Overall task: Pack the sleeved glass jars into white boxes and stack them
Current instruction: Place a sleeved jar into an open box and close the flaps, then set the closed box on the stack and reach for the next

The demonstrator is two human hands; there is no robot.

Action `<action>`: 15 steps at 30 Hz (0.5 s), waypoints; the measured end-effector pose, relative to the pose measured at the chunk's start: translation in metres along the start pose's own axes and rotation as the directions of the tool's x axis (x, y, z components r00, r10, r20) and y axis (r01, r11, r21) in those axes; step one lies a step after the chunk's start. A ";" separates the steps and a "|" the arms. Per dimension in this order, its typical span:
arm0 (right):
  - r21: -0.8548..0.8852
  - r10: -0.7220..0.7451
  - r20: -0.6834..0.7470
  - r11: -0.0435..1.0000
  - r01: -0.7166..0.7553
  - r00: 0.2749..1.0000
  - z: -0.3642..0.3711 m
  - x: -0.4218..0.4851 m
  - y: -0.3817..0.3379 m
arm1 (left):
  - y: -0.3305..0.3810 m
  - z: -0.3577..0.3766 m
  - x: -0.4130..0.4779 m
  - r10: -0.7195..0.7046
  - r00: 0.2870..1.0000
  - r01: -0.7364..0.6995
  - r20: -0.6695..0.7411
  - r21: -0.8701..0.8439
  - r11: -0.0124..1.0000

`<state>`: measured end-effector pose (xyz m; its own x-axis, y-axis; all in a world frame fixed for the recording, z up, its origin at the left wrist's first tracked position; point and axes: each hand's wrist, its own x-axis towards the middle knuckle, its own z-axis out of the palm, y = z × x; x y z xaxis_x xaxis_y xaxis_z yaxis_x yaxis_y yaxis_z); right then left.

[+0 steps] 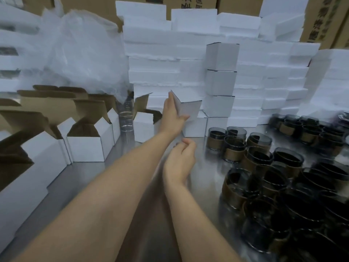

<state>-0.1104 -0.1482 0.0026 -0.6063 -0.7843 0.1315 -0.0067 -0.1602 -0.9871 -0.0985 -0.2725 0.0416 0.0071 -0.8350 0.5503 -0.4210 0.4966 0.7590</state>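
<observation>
Held box: a closed white box (pixel 189 107) is carried tilted, its top corner leaning up and to the left, directly over a lower box (pixel 194 126) that stands on the table. Whether the two are touching cannot be told.
Left hand: the left hand (pixel 173 114) is stretched far forward. The box is gripped from its left side, fingers laid up the side face and thumb pressed across the front near the bottom edge.
Right hand: the right hand (pixel 182 156) is held nearer the body, above the table, fingers loosely curled, and nothing is held in it.
Deciding relation: the landing spot lies straight beneath the held box, and just right of it stands a column of boxes (pixel 221 82), four high. By judgement, the box must be levelled so that its faces square with the lower box and sit beside the column. The left hand is the nearer one and already has hold of it.
Jars: sleeved jars (pixel 235 148), dark glass with brown bands, are crowded upright to the right of both hands.
Open boxes: open boxes (pixel 85 146) with raised flaps wait on the left, beside a clear glass (pixel 126 118).
Surface: a shiny metal table (pixel 120 173) with blurred reflections.
Room: white foam slabs (pixel 160 53) are walled up behind, crumpled plastic wrap (pixel 81 53) lies left, and brown cartons (pixel 190 2) stand at the back.
</observation>
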 end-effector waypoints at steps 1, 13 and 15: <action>-0.011 -0.003 0.016 1.000 0.003 1.000 0.001 -0.002 -0.001 | 0.000 0.005 0.006 -0.025 0.999 0.025 0.031 -0.014 1.000; -0.055 -0.016 0.000 0.998 0.016 1.000 0.005 -0.002 -0.001 | 0.008 0.011 0.011 0.061 0.998 -0.062 0.008 0.050 0.997; -0.045 -0.001 -0.017 0.999 0.000 1.000 0.005 -0.003 -0.002 | 0.009 -0.004 -0.009 0.277 0.961 -0.259 -0.020 0.298 0.919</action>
<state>-0.1047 -0.1485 0.0042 -0.6200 -0.7737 0.1304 -0.0420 -0.1332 -0.9902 -0.0989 -0.2593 0.0451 -0.0919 -0.6595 0.7461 -0.6586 0.6022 0.4512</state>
